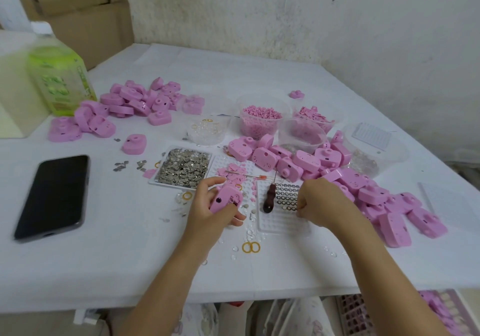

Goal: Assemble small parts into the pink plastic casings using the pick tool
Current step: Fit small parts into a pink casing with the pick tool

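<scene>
Pink casing [225, 198], one, clasped in left grip [207, 207], right grip [322, 203] unclear, one pick tool [269, 197] lying.

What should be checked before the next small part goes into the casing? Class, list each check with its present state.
1. Casing held steady: the left hand grips the pink casing. Ok.
2. Tool in hand: the pick tool lies on the grid tray, unheld. Not ok.
3. Parts in supply: small rings fill the tray's far rows. Ok.
4. Part picked up: the right hand curls its fingers at the tray; anything pinched is hidden. Cannot tell.
5. Casing's opening clear: too blurred. Cannot tell.
</scene>
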